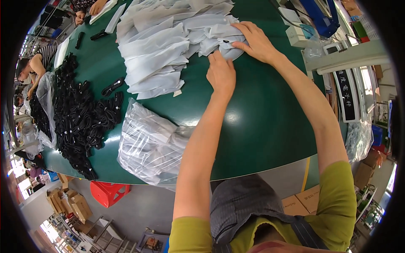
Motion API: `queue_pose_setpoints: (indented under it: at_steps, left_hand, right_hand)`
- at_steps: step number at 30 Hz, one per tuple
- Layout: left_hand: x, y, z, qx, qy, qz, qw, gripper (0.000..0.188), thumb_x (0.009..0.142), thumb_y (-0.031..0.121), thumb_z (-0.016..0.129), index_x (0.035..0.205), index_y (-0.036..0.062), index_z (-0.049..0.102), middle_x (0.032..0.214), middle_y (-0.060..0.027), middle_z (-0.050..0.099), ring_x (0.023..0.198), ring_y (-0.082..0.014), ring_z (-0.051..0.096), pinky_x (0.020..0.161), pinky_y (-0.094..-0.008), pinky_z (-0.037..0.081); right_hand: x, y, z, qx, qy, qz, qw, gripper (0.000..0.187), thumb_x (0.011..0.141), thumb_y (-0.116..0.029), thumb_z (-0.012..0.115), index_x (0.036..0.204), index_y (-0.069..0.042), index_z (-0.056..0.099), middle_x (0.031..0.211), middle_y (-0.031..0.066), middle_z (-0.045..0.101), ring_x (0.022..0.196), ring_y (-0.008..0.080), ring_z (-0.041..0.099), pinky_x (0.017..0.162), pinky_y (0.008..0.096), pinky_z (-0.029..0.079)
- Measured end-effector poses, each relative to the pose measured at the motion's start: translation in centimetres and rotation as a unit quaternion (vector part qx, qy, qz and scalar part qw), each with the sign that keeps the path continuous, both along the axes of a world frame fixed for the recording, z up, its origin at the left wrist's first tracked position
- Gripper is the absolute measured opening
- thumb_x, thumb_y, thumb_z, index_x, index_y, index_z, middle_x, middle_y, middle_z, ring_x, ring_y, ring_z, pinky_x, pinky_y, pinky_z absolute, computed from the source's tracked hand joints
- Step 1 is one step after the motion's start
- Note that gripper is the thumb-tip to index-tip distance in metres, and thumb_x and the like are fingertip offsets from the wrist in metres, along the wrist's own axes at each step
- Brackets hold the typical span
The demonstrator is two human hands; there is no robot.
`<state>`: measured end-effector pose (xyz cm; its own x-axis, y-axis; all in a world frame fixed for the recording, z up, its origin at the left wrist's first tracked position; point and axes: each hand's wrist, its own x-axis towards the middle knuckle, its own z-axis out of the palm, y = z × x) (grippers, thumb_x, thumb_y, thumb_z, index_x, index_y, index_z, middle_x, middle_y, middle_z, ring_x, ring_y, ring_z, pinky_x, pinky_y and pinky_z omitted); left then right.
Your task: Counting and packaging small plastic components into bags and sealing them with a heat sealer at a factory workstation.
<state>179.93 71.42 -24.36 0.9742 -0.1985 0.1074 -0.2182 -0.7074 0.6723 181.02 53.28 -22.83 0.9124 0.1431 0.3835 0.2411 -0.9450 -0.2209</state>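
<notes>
A large spread of translucent white plastic bags (152, 63) lies in overlapping rows on the green table, in front of me. At its right end, both hands are at one bag (231, 51) with a small black piece (225, 41) showing on it. My left hand (221, 75) is closed, fingertips pinched at the near edge of this bag. My right hand (258, 44) grips its right side, with the thumb below and the fingers above. What lies inside the bag is mostly hidden.
A heap of bundled black cables (80, 114) covers the table's left side, with a single bundle (112, 86) beside it. A clear sack of white bags (154, 143) sits at the near edge. Co-workers are at the far left; a red stool (107, 193) stands below.
</notes>
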Motion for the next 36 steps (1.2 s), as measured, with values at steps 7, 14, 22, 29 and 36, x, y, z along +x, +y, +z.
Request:
queue_pose_setpoints:
  at_steps: [7, 14, 22, 29, 36]
  left_hand:
    - [-2.9, 5.5, 1.9, -0.126, 0.174, -0.168, 0.962, 0.012, 0.09, 0.01, 0.058, 0.083, 0.0, 0.056, 0.069, -0.0117, 0.062, 0.06, -0.018, 0.061, 0.055, -0.036, 0.046]
    - [-11.8, 13.2, 6.5, -0.117, 0.366, -0.133, 0.913, 0.011, 0.093, 0.006, 0.055, 0.091, -0.0036, 0.059, 0.071, -0.0081, 0.064, 0.059, -0.0123, 0.06, 0.054, -0.0288, 0.047]
    - [-16.4, 15.5, 6.3, 0.103, -0.038, -0.191, 0.975, 0.04, 0.083, -0.002, 0.057, 0.123, -0.0029, 0.056, 0.129, -0.019, 0.053, 0.113, -0.0367, 0.054, 0.088, -0.0413, 0.047]
    - [-18.5, 13.6, 5.2, 0.111, -0.143, -0.319, 0.93, 0.048, 0.081, 0.003, 0.057, 0.129, 0.0047, 0.056, 0.133, -0.0138, 0.052, 0.13, -0.0327, 0.046, 0.111, -0.0539, 0.028]
    - [-16.9, 12.7, 2.7, 0.058, -0.178, -0.321, 0.928, 0.038, 0.081, 0.007, 0.06, 0.118, 0.0051, 0.06, 0.123, -0.0104, 0.057, 0.122, -0.0284, 0.052, 0.109, -0.0505, 0.031]
  right_hand:
    - [-8.6, 0.7, 0.9, 0.083, 0.168, -0.005, 0.982, 0.054, 0.09, -0.043, 0.061, 0.129, -0.006, 0.05, 0.114, 0.0163, 0.053, 0.107, 0.0355, 0.051, 0.092, 0.0406, 0.041]
    - [-16.4, 5.0, 2.5, 0.108, 0.195, 0.009, 0.975, 0.05, 0.086, -0.026, 0.069, 0.127, -0.006, 0.052, 0.118, 0.015, 0.054, 0.11, 0.0352, 0.051, 0.097, 0.0429, 0.04]
    - [-23.4, 14.4, 5.5, 0.146, 0.182, -0.089, 0.968, 0.057, 0.078, -0.015, 0.072, 0.129, -0.004, 0.048, 0.119, 0.0148, 0.054, 0.11, 0.0338, 0.051, 0.094, 0.0437, 0.04]
    - [-24.0, 14.1, 4.0, 0.174, 0.19, -0.047, 0.965, 0.063, 0.074, 0.003, 0.069, 0.133, -0.006, 0.047, 0.115, 0.0124, 0.059, 0.105, 0.0312, 0.055, 0.092, 0.0404, 0.044]
    - [-23.5, 12.7, 6.5, 0.469, 0.422, -0.052, 0.774, 0.051, 0.088, -0.007, 0.065, 0.136, -0.006, 0.046, 0.111, 0.0121, 0.066, 0.104, 0.0241, 0.062, 0.09, 0.0348, 0.05]
